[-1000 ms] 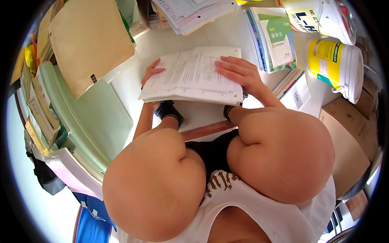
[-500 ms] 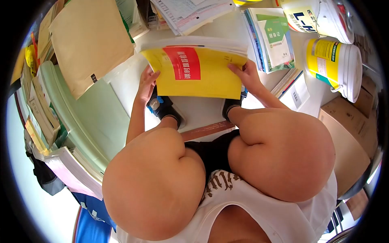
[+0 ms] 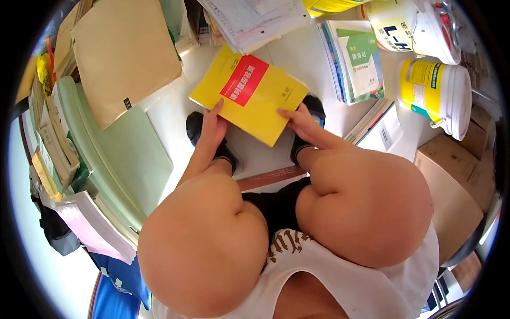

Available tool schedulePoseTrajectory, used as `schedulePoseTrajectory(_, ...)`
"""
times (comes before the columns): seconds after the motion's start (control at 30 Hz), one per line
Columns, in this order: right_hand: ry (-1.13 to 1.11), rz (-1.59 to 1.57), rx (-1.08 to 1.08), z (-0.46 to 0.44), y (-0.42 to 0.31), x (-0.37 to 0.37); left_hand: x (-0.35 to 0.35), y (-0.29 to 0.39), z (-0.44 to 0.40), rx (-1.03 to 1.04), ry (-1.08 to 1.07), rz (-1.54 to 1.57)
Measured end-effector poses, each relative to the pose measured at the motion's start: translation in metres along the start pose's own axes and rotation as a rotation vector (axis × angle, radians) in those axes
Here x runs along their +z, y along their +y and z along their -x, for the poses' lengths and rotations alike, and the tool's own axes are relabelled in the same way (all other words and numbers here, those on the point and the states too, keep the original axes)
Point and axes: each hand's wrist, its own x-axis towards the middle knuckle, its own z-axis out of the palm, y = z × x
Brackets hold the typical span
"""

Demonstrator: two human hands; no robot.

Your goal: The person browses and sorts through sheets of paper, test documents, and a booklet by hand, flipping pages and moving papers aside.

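Note:
A yellow workbook (image 3: 263,109) with a red title block on its cover is between my two hands, above the floor and my feet. It lies turned at a slant, cover up. My left hand (image 3: 213,127) grips its lower left edge, thumb or finger showing on the cover. On the lower right edge, my right hand (image 3: 303,122) pinches it, with the thumb on the cover and the other fingers partly hidden. The workbook's upper corner reaches a pile of loose papers (image 3: 255,26).
At the right stand a stack of books (image 3: 361,61), more books (image 3: 380,130), yellow-and-white buckets (image 3: 435,93) and a cardboard box (image 3: 451,175). On the left are a large brown envelope (image 3: 125,58), a pale green bin or panel (image 3: 101,143) and paper stacks (image 3: 98,226).
The workbook has turned clockwise and tipped flatter, so its cover faces up more. My left hand has moved right and down, and my right hand has moved left and down.

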Motion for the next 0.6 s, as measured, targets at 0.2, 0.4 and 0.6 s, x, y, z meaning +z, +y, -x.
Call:
schedulePoseTrajectory(0.2, -0.169, -0.055, 0.132, 0.000, 0.008, 0.003, -0.009, -0.010, -0.009, 0.075, 0.084, 0.012)
schedulePoseTrajectory(0.4, -0.355, 0.111, 0.494, 0.012, 0.010, -0.017, -0.026, -0.006, -0.007, 0.098, 0.085, -0.095)
schedulePoseTrajectory(0.6, -0.648, 0.919, 0.425, 0.017, -0.099, -0.014, -0.005, 0.024, -0.009, 0.068, 0.109, -0.332)
